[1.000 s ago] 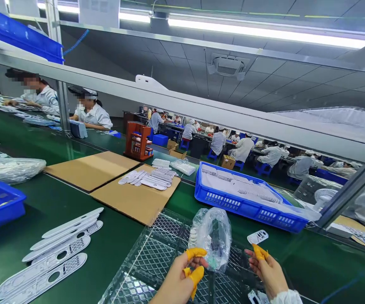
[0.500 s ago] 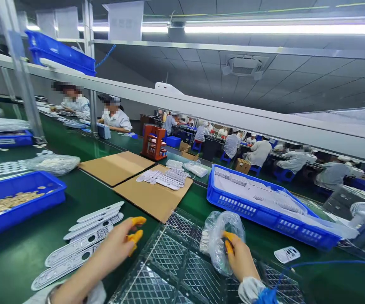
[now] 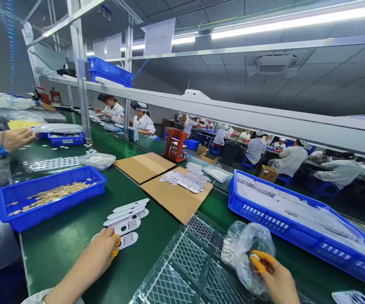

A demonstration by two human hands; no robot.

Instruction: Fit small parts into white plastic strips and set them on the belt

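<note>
My left hand (image 3: 101, 249), with orange finger covers, lies over the nearest of several white printed strips (image 3: 128, 226) on the green table, its fingers closed on that strip (image 3: 129, 240). My right hand (image 3: 272, 270), also with orange finger covers, is at the mouth of a clear plastic bag (image 3: 248, 253) and pinches a small pale piece (image 3: 255, 256). More pale pieces (image 3: 228, 250) show through the bag's left side. Under the bag is a clear divided tray (image 3: 182, 261) with a crosshatched pattern.
Cardboard sheets (image 3: 166, 198) bear more strips. Blue bins stand left (image 3: 52, 202) with round pieces and right (image 3: 264, 219) with white parts. A red stand (image 3: 175, 145) is behind. A co-worker's hand (image 3: 17, 139) is at far left; a shelf (image 3: 201, 101) crosses above.
The view has turned left, bringing a co-worker into sight. My left hand has moved from beside the tray onto the nearest strip and closed. My right hand stays at the bag.
</note>
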